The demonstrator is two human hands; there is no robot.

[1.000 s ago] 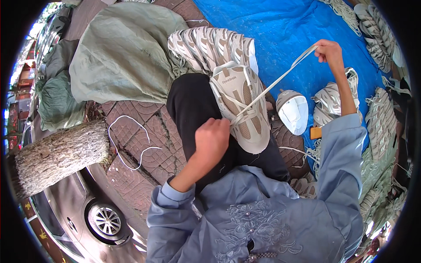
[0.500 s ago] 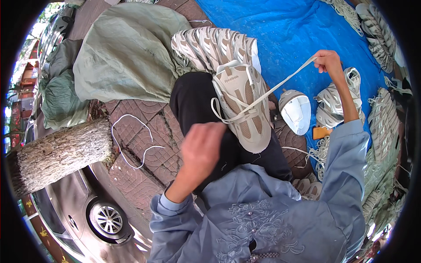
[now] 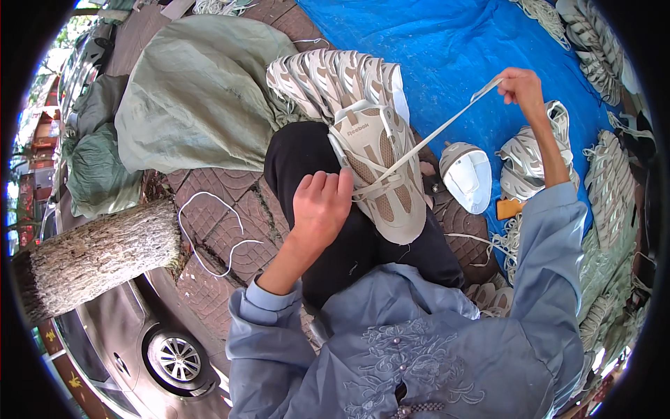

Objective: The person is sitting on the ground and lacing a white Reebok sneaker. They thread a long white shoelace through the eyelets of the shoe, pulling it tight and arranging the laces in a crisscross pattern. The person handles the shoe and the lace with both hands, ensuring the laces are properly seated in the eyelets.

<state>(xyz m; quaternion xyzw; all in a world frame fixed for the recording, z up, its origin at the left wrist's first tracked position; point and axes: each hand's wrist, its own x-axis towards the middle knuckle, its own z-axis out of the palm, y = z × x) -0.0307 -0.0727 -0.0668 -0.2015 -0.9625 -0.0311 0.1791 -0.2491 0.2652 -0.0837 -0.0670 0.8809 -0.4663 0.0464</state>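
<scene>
A beige and white upper (image 3: 382, 167) of a sports shoe lies across my dark-trousered lap, its toe toward me. Flat cream shoelace (image 3: 433, 134) crosses its front and stretches up to the right. My right hand (image 3: 522, 87) is raised over the blue sheet, fingers closed on that lace, which is doubled close to the fingertips. Beside the upper's left edge, my left hand (image 3: 322, 204) is curled into a fist where lace strands reach it; its fingers hide whatever is inside.
Stacked uppers (image 3: 335, 77) lie beyond my knee, beside a grey-green sack (image 3: 202, 94). On the blue sheet (image 3: 419, 42) are a white-lined toe piece (image 3: 466, 178), bundled uppers (image 3: 523, 164) and loose laces (image 3: 511, 244). A tree trunk (image 3: 105, 255) and parked car (image 3: 112, 335) stand left.
The loose lace loop at the upper's left edge has drawn in. My left hand has moved slightly up and left and closed into a fist. My right hand still holds the lace out.
</scene>
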